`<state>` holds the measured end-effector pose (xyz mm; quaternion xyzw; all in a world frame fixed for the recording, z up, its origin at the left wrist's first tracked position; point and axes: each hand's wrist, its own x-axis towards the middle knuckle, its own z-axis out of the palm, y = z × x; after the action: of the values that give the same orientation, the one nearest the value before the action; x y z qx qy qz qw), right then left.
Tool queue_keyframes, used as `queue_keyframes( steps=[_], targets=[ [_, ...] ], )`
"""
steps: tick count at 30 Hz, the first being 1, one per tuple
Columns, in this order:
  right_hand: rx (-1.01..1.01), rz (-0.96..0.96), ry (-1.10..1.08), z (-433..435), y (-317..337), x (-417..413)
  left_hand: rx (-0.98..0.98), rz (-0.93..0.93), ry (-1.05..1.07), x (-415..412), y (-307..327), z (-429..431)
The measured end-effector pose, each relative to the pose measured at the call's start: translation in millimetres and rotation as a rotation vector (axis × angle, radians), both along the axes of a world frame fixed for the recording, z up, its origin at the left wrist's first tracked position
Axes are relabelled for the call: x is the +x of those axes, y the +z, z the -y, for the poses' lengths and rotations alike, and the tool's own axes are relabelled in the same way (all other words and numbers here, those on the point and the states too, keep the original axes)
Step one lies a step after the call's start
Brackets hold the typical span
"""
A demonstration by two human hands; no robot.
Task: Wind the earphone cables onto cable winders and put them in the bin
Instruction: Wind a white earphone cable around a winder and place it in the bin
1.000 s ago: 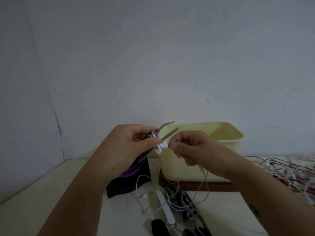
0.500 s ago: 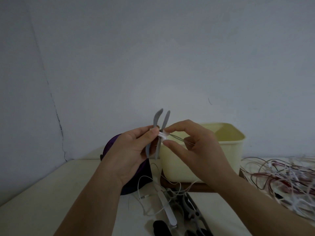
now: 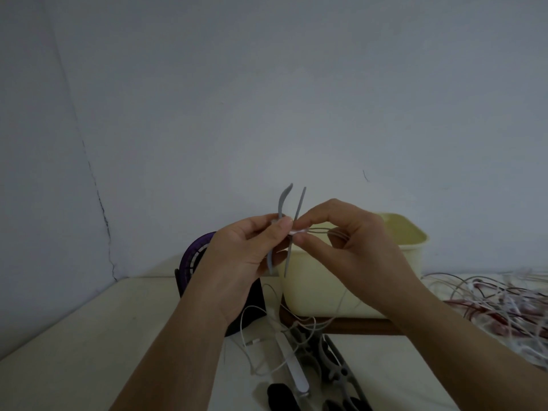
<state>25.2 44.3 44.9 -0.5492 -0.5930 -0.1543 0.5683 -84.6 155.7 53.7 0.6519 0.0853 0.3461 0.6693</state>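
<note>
A: Which hand has the winder [image 3: 285, 203]?

B: The left hand [image 3: 246, 256]. Its thumb and fingers pinch the winder at the waist. It stands about upright, and its two grey flaps gape apart at top and bottom.

A: And the right hand [image 3: 355, 250]?

B: Thumb and forefinger are pressed together on the white cable [image 3: 300, 231], just beside the winder. A few strands run from there across to its curled fingers.

A: Where does the cable go after that?

B: It drops in front of the bin [image 3: 412, 253] to the table [image 3: 89, 336] and lies there in loose loops, with the plug end near the foot of the fan [image 3: 192, 256].

A: So the winder isn't in the bin?

B: No, it is held up in the air, in front of the bin's left corner. The bin is pale yellow and stands against the wall. Most of its inside is hidden from this angle.

A: What else is on the table?

B: The purple fan is behind the left wrist. Spare winders [image 3: 336, 369] lie at the near edge in grey, white and black. To the right of the bin there is a pile [image 3: 498, 301] of tangled red and white cables.
</note>
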Motion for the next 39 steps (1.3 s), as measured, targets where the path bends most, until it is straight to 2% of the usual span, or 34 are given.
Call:
queue_keyframes(
  steps=[3,8,11,15,21,25,30,34,39],
  targets=[
    [-0.01,0.017,-0.006,1.7,1.7,-0.1,0.047,-0.014,0.037,-1.8,1.0,-2.5],
    [-0.019,-0.165,0.002,1.2,-0.7,5.5,0.01,0.058,0.04,-4.1,3.6,-5.2],
    [-0.136,-0.098,-0.052,-2.0,-4.6,8.6,-0.051,0.066,-0.015,-2.2,2.0,-4.8],
    [-0.187,0.033,-0.14,-7.9,-13.2,9.4,-0.104,0.067,-0.038,2.7,-3.6,-5.9],
    [-0.466,0.111,-0.148,-19.2,-24.7,-0.7,-0.196,0.1,0.025,6.0,-9.4,-12.0],
    [-0.575,0.173,-0.135,-21.9,-30.4,-7.7,-0.231,0.083,0.103,6.6,-10.7,-18.6],
    [-0.631,0.266,-0.119,-17.8,-24.7,-16.5,-0.128,0.013,0.194,7.2,-14.7,-21.0],
    [-0.647,0.336,-0.146,-6.7,-10.1,-17.6,0.076,-0.067,0.3,8.3,-18.1,-19.8],
    [-0.527,0.298,-0.329,16.0,20.6,-8.9,0.224,-0.123,0.319,11.2,-19.5,-14.7]
  ],
)
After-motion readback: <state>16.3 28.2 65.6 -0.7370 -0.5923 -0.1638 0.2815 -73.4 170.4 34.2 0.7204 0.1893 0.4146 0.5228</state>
